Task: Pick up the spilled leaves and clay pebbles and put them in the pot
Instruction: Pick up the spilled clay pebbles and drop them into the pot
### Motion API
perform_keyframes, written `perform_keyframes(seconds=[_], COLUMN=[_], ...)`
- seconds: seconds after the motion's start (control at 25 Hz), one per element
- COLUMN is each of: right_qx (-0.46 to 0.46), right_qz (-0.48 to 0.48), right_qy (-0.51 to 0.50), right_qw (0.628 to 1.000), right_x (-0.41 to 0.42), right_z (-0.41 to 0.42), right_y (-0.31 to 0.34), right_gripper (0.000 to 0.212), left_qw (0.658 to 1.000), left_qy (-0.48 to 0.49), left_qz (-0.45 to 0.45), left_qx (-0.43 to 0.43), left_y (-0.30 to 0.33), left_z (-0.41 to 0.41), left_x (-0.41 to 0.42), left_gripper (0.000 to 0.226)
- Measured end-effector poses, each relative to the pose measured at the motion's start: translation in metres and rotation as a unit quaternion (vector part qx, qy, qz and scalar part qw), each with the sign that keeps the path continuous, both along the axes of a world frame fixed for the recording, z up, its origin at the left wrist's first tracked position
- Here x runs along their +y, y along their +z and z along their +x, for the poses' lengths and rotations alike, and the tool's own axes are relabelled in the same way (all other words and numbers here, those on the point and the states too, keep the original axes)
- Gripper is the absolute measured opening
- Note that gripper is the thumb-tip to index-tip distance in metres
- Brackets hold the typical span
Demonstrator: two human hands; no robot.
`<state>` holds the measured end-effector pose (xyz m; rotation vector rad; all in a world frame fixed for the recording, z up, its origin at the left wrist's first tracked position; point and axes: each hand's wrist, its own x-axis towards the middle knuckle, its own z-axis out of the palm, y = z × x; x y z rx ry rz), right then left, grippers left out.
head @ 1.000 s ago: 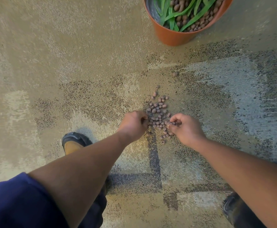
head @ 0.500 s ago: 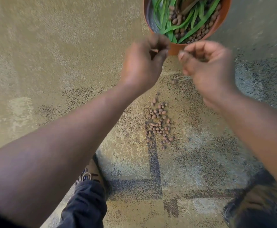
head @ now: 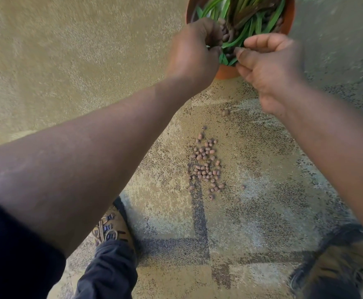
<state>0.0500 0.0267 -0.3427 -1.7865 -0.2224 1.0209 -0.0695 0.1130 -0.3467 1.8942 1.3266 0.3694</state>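
An orange pot stands at the top of the view, filled with green leaves and brown pebbles. My left hand hovers over the pot's near-left rim, its fingers curled round clay pebbles that show at its fingertips. My right hand is over the near rim beside it, fingers curled and thumb forward; what it holds is hidden. A pile of spilled clay pebbles lies on the carpet below both hands. One stray pebble sits closer to the pot.
The floor is a patterned beige and grey carpet. My left shoe is at the bottom centre-left and my right shoe at the bottom right, both near the pebble pile.
Both hands scooped pebbles from the pile, rose, and have moved forward to the pot's near rim. The pile on the carpet is smaller at its near end.
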Motion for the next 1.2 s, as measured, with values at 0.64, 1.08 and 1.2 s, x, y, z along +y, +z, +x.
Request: perform_keyframes(seconds=[0.64,1.08,1.2], right_qx=[-0.009,-0.141,-0.196], right_qz=[-0.006,-0.248,-0.232], right_qy=[0.038,0.482,0.489], right_qw=[0.999,0.828,0.818], right_x=[-0.024,-0.115,-0.116], right_z=[-0.011,-0.083,-0.084], right_y=[-0.004,-0.096,-0.107], right_gripper=[0.026,0.079,0.051], left_qw=[0.999,0.879,0.881], left_qy=[0.009,-0.337,-0.361], left_qz=[0.029,-0.138,-0.084], left_qx=[-0.040,0.309,0.294], left_y=[-0.015,-0.101,-0.106], left_z=[-0.034,-0.100,-0.099], left_x=[-0.032,-0.112,-0.114], left_gripper=[0.016,0.099,0.088])
